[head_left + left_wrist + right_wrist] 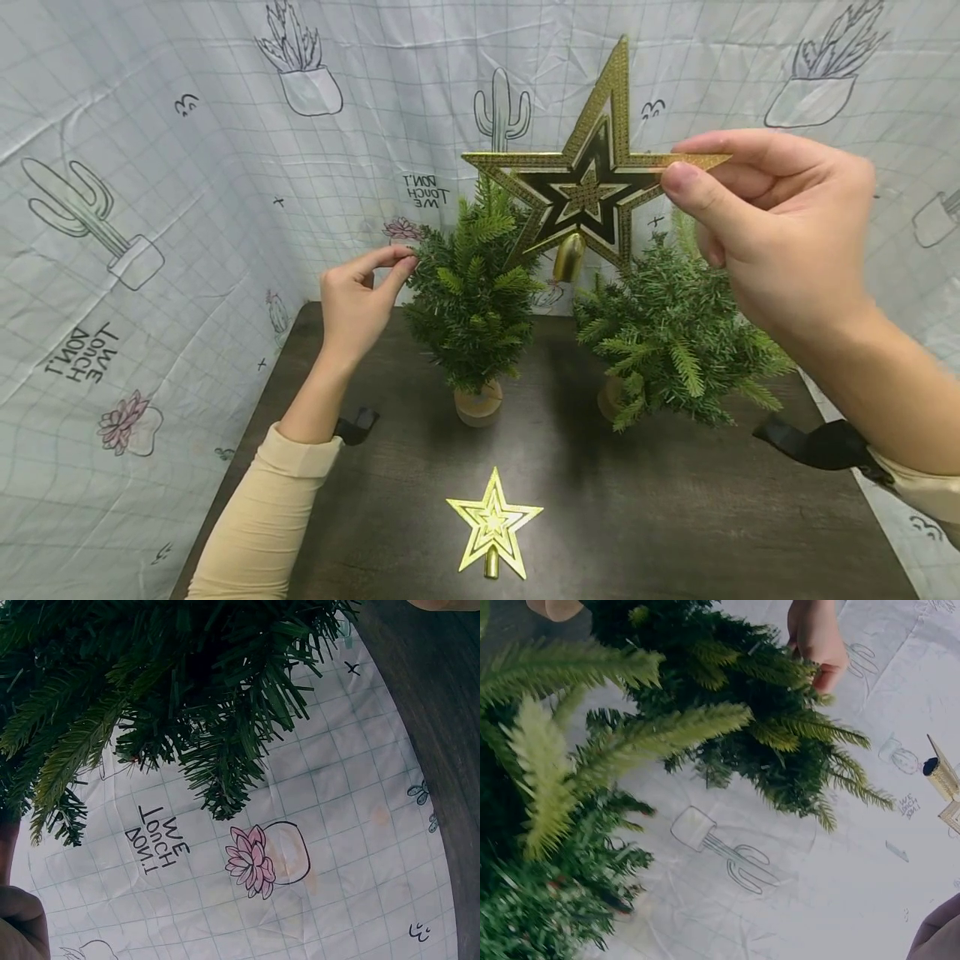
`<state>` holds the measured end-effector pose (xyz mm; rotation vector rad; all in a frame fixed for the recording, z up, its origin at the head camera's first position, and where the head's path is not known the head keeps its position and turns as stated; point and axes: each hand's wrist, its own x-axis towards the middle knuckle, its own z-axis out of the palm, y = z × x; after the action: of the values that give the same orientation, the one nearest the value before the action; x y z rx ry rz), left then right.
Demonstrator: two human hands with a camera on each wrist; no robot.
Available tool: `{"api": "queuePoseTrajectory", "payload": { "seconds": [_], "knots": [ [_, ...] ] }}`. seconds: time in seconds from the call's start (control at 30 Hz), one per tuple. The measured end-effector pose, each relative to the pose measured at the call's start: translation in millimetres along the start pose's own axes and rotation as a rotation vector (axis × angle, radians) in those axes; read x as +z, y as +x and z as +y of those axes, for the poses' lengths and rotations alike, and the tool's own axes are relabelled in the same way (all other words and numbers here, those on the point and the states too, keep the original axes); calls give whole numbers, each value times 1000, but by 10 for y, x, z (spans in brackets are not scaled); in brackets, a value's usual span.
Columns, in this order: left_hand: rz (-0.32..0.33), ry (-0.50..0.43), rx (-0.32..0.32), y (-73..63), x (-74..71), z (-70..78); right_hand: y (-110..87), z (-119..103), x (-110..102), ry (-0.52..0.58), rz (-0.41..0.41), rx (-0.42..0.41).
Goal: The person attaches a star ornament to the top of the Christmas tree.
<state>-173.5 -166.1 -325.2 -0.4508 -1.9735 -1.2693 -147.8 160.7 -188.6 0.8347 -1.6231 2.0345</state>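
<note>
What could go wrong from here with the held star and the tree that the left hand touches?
The raised star might slip or twist, since the right hand pinches only one of its points. The left tree might tip, since its base looks small and the left hand pinches only outer foliage.

The person's bare left hand [358,287] reaches forward from an arm slanting in at lower left, its thumb and forefinger drawn together in a pinch. A close-fitting cream fabric sleeve [262,517] ends in a cuff below the bare wrist. The bare right hand [787,208] is higher in the head view, pinching with the thumb in front and the forefinger behind. Its bare forearm [903,392] slants in from the right edge, above a matching cream fabric sleeve [930,493].
</note>
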Motion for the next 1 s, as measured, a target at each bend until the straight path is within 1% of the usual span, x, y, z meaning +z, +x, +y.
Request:
{"api": "queuePoseTrajectory", "payload": {
  "seconds": [0.13,0.37,0.5,0.63,0.73,0.87,1.0],
  "knots": [
    [2,-6,-5,-3,-7,3,84,-11,26,1,0,-1],
    [4,-1,0,-2,-13,6,212,-10,81,13,10,46],
    [1,0,4,0,-13,-1,289,10,123,25,11,29],
    [-6,0,3,-55,27,26,315,14,121,32,14,15],
    [-8,0,-1,-98,54,54,327,7,121,11,18,13],
    [-12,1,-9,-160,85,91,326,-5,117,-31,7,12],
    [-14,-4,-20,-230,110,115,316,-4,131,-34,-10,14]
  ]
}}
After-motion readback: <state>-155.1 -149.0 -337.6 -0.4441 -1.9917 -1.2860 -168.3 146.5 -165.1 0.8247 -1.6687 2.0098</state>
